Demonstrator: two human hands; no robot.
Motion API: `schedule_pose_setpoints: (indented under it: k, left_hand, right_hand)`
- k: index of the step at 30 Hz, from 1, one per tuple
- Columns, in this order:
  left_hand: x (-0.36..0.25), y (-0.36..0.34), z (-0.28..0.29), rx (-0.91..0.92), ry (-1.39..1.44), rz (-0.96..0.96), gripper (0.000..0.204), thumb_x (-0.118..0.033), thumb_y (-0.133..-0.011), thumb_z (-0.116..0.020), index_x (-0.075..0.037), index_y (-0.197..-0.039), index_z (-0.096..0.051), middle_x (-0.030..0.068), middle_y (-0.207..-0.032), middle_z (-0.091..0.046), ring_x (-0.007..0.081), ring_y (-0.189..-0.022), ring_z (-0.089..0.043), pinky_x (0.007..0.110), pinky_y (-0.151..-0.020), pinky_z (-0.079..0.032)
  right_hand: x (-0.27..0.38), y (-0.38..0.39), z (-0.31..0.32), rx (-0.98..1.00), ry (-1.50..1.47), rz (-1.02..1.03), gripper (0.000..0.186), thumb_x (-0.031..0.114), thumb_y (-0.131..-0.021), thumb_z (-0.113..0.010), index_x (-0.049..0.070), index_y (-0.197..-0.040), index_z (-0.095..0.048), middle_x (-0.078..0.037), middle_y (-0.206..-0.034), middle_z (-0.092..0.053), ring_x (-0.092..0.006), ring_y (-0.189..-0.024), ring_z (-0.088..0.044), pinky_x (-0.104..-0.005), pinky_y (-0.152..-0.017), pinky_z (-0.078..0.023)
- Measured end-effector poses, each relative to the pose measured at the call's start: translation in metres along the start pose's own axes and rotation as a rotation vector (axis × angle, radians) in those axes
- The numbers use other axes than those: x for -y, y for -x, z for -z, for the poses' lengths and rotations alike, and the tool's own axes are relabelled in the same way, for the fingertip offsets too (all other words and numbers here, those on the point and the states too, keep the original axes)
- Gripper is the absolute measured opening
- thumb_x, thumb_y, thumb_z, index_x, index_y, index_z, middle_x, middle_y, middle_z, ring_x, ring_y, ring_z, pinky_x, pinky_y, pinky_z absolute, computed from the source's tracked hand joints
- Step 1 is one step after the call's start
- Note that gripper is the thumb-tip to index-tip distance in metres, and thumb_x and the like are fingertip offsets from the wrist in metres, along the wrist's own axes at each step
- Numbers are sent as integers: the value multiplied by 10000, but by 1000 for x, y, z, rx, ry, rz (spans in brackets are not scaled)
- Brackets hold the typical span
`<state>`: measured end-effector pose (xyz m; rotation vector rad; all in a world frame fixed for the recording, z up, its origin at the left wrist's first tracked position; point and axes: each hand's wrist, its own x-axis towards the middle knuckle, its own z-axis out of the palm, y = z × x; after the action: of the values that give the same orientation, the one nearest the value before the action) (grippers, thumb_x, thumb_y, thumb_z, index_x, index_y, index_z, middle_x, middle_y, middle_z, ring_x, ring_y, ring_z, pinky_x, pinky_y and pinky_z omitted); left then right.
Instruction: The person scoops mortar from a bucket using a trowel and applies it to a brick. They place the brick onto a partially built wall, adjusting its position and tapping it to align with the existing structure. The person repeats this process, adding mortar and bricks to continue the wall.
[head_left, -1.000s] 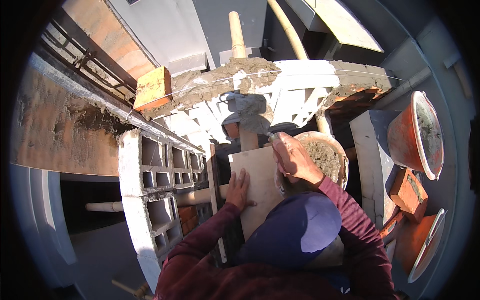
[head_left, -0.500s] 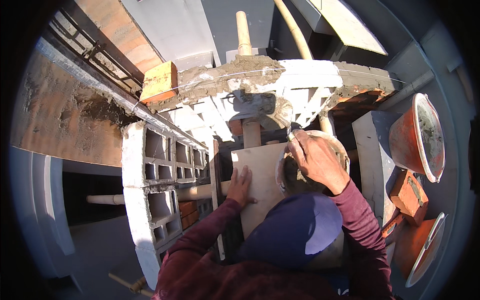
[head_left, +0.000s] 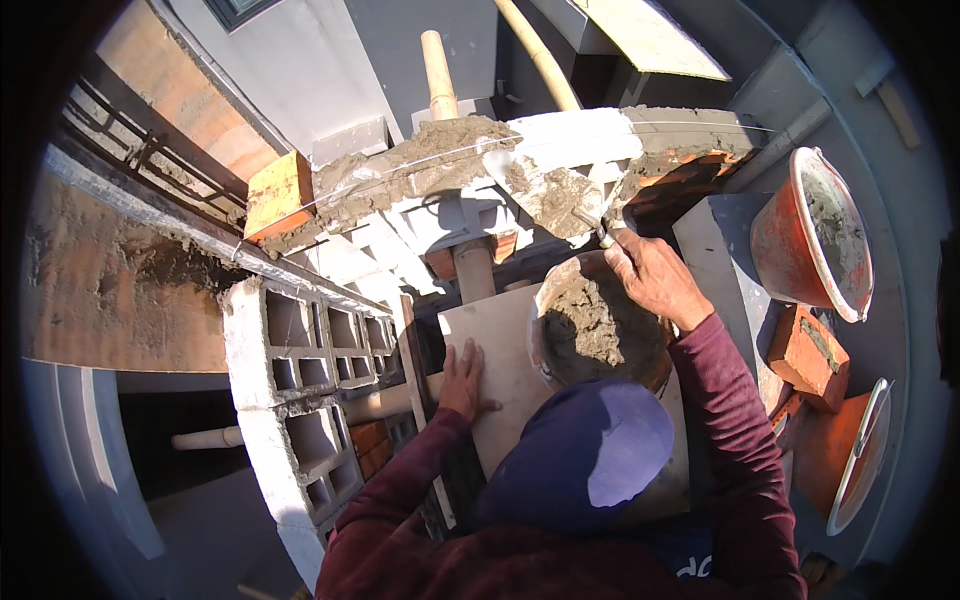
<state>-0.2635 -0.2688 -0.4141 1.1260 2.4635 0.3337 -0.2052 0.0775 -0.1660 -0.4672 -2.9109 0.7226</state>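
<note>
My right hand (head_left: 660, 282) is closed round the handle of a trowel (head_left: 560, 204), just past the far rim of a bucket of mortar (head_left: 536, 345). Grey mortar covers much of the trowel's blade, which is held close to the near side of the wall top. Wet mortar (head_left: 590, 322) is heaped inside the bucket, partly in sunlight. My left hand (head_left: 462, 382) lies with fingers apart on the left edge of a pale board (head_left: 505, 428), beside the bucket. Across the far side runs a wall (head_left: 575, 128) of white blocks, with a mortar bed (head_left: 410, 160) on its top.
A taut string (head_left: 390, 174) runs along the wall, past an orange brick (head_left: 279, 196) at its left end. White hollow blocks (head_left: 255, 345) stand at left. Right are an orange bucket (head_left: 780, 245), a brick (head_left: 808, 360) and a second bucket (head_left: 822, 465). A blue cap (head_left: 590, 440) hides the near board.
My right hand has moved forward off the bucket, and the trowel blade has turned into the sunlight. More mortar in the bucket shows. My left hand stays on the board; the whole view has shifted.
</note>
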Motion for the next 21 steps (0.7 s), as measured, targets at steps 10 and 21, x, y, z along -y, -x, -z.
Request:
schedule_pose_setpoints:
  k: [10, 21]
  left_hand:
    - [12, -8, 83, 98, 314, 82, 679, -421, -749, -841, 3, -1255, -677, 267, -1360, -596, 408, -1296, -553, 444, -1116, -424]
    - [-447, -77, 264, 21, 218, -1407, 814, -327, -751, -808, -5, -1374, -395, 253, -1251, -589, 417, -1216, -551, 462, -1058, -457]
  right_hand:
    - [14, 171, 76, 71, 31, -183, 367, 188, -892, -655, -16, -1197, -637, -183, -950, -708, -395, -896, -683, -474, -785, -533]
    - [10, 194, -3, 463, 439, -238, 221, 217, -879, -636, 79, -1032, -714, -58, -948, -735, -225, -938, -723, -357, -778, -561]
